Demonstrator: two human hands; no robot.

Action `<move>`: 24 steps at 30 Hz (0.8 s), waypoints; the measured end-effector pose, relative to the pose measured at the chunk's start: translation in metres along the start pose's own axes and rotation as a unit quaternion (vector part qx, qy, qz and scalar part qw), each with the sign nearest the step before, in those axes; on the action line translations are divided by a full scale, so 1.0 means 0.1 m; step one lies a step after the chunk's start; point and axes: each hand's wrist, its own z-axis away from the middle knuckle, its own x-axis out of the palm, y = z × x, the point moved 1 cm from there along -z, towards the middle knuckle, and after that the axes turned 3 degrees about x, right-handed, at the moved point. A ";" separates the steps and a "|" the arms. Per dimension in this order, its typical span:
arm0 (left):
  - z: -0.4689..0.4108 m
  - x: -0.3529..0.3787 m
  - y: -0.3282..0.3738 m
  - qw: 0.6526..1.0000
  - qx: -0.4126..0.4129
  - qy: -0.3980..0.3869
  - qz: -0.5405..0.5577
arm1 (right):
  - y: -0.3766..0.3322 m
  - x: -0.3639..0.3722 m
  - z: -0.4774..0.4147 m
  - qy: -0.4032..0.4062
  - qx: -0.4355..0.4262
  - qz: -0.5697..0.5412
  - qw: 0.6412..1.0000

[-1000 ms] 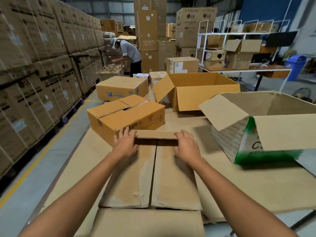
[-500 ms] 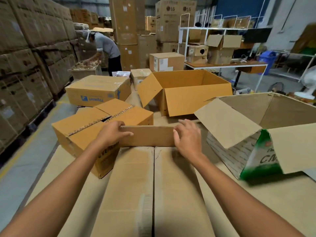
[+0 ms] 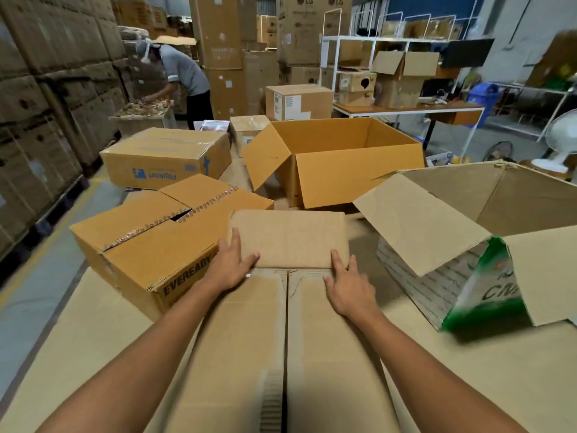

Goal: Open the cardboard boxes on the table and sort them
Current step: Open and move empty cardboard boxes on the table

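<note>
A plain brown cardboard box (image 3: 237,345) lies right in front of me with its two long top flaps down and a seam between them. Its far end flap (image 3: 288,237) stands raised. My left hand (image 3: 231,265) grips the flap's left lower corner and my right hand (image 3: 349,284) holds its right lower corner. A closed Eveready box (image 3: 150,242) sits just left of my left hand. An open green-and-white box (image 3: 468,245) stands to the right, and an open orange-brown box (image 3: 337,157) stands behind the flap.
A closed Flipkart box (image 3: 162,157) and a small taped box (image 3: 248,129) sit farther back on the cardboard-covered table (image 3: 81,339). Stacked cartons (image 3: 46,89) line the left aisle, where a person (image 3: 184,76) bends over. A shelf table (image 3: 406,107) and a fan (image 3: 562,135) stand at the back right.
Both hands have lifted the far end flap from nearly flat to raised. My view has moved closer to the box, and the flap now hides part of the table behind it.
</note>
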 end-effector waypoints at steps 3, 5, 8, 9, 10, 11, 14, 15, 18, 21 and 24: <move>-0.04 0.06 -0.01 0.998 -0.002 -0.036 -0.042 | 0.07 0.01 -0.05 -0.004 0.009 0.003 1.000; -0.06 0.02 0.01 0.998 0.010 -0.027 -0.061 | 0.13 0.03 -0.08 -0.006 0.011 0.005 1.000; -0.02 0.02 -0.01 0.995 0.037 -0.034 -0.085 | 0.28 0.02 -0.12 -0.003 0.020 0.009 1.000; 0.03 0.07 -0.02 0.995 0.034 -0.050 -0.078 | 0.34 0.01 -0.12 0.000 0.025 0.006 1.000; 0.09 0.13 -0.04 0.996 0.025 -0.063 -0.063 | 0.39 0.00 -0.12 0.004 0.027 0.004 1.000; 0.16 0.20 -0.04 0.997 0.013 -0.067 -0.047 | 0.43 -0.02 -0.11 0.005 0.025 0.005 1.000; 0.36 0.28 0.09 0.996 -0.014 -0.056 -0.065 | 0.50 -0.10 -0.06 0.020 0.005 0.006 1.000; 0.44 0.28 0.16 0.995 -0.025 -0.056 -0.084 | 0.51 -0.12 -0.02 0.027 -0.004 0.002 1.000; 0.76 0.28 0.33 0.992 -0.048 -0.051 -0.107 | 0.54 -0.19 0.14 0.054 -0.033 -0.007 0.998; 1.13 0.33 0.45 0.991 -0.042 -0.057 -0.116 | 0.57 -0.19 0.42 0.048 -0.056 -0.004 0.997; 1.56 0.41 0.65 0.987 -0.031 -0.053 -0.147 | 0.58 -0.15 0.81 0.040 -0.088 0.024 0.995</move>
